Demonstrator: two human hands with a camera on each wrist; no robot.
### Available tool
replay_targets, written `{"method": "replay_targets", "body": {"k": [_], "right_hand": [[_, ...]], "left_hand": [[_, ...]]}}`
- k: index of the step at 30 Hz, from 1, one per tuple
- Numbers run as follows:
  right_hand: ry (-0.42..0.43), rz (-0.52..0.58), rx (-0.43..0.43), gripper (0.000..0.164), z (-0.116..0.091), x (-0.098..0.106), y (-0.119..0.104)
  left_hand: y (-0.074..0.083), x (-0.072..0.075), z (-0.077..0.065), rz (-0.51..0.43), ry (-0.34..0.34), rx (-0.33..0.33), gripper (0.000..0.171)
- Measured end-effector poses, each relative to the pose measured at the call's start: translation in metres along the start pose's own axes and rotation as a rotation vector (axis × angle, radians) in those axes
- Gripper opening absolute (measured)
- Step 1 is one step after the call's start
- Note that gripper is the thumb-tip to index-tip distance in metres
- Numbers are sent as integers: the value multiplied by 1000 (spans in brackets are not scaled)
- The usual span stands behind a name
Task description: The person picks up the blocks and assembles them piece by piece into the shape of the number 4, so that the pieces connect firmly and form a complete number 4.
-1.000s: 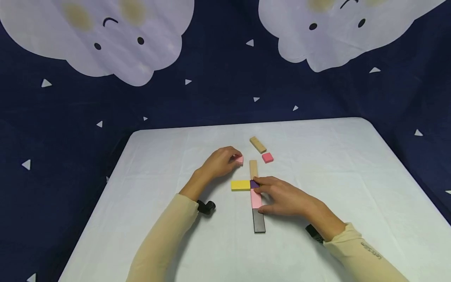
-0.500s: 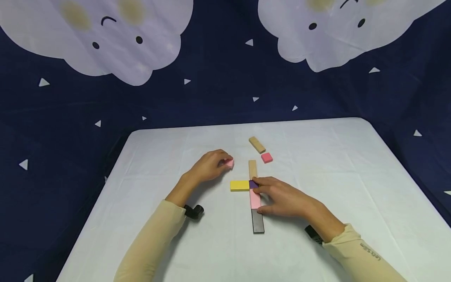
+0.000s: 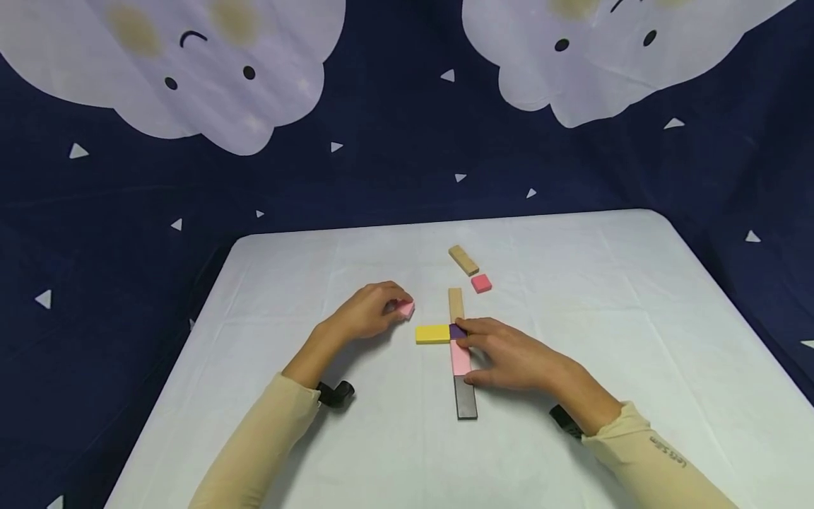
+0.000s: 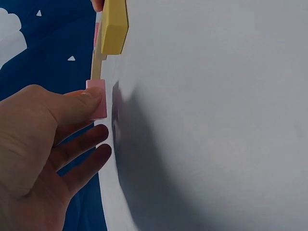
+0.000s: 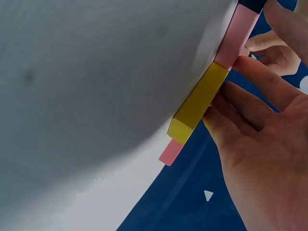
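Between thumb and fingertips my left hand (image 3: 370,309) pinches a small pink block (image 4: 100,108), left of the yellow block (image 3: 432,334). My right hand (image 3: 518,355) lies over the right side of a line of blocks, its fingertips at the purple block (image 3: 455,331) and its thumb by the joint of a pink block (image 3: 461,359) and a dark grey block (image 3: 466,397). A wooden block (image 3: 456,304) continues the line at the far end. In the right wrist view another yellow block (image 5: 198,98) lies along the right fingers, mostly hidden from the head view.
Beyond the line lie a loose wooden block (image 3: 463,260) and a red-pink block (image 3: 481,283). All of it stands on a white-covered table (image 3: 572,283), with a dark blue curtain (image 3: 394,184) behind its far edge.
My left hand has moved left and nearer to me with the pink block in its fingers. The right hand and the line of blocks have stayed put.
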State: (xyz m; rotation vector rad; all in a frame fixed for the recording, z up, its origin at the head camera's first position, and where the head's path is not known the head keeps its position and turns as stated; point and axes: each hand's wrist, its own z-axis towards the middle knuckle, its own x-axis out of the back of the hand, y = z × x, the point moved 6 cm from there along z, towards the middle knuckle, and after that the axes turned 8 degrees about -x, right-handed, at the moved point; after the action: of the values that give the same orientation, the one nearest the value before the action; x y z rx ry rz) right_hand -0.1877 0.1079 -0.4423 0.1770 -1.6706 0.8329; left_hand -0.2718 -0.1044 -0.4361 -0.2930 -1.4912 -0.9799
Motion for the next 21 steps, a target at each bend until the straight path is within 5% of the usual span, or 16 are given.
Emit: {"method": "replay_targets", "body": {"k": [21], "right_hand": [[11, 3, 13, 62, -1, 1, 1]], "left_hand": [[21, -8, -19, 30, -62, -60, 28]]}}
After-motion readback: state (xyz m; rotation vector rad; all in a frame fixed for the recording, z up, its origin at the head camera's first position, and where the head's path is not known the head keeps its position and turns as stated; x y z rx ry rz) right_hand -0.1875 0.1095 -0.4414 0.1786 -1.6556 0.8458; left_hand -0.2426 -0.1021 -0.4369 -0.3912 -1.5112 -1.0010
